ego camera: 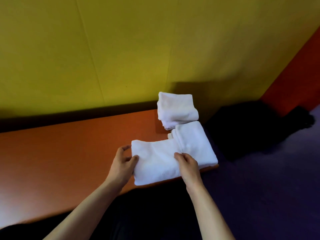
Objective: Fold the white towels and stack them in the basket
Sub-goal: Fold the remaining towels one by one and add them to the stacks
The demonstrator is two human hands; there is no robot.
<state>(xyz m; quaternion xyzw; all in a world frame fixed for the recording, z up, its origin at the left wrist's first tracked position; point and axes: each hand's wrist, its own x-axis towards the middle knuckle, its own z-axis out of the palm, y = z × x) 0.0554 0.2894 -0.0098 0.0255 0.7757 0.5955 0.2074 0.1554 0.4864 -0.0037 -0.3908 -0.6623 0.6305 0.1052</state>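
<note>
Head cam: L hand grips folded towel edge; R hand presses flat on top.

Views: 1, head-worn, wide-angle.
Station: above and just behind the near edge of the orange table, at the wearer's own eye height.
Facing: forward and steeply down, toward 12 o'clock, where the yellow wall fills the upper half of the frame.
Nearness: close; both forearms enter from 6 o'clock, and the left hand and right hand sit just below frame centre.
Coverage: table from 9 o'clock to its right end near 3 o'clock; dark floor at 4 o'clock.
Distortion: straight edges bow toward the frame corners.
Shared field: none, as only 1 view exists.
</note>
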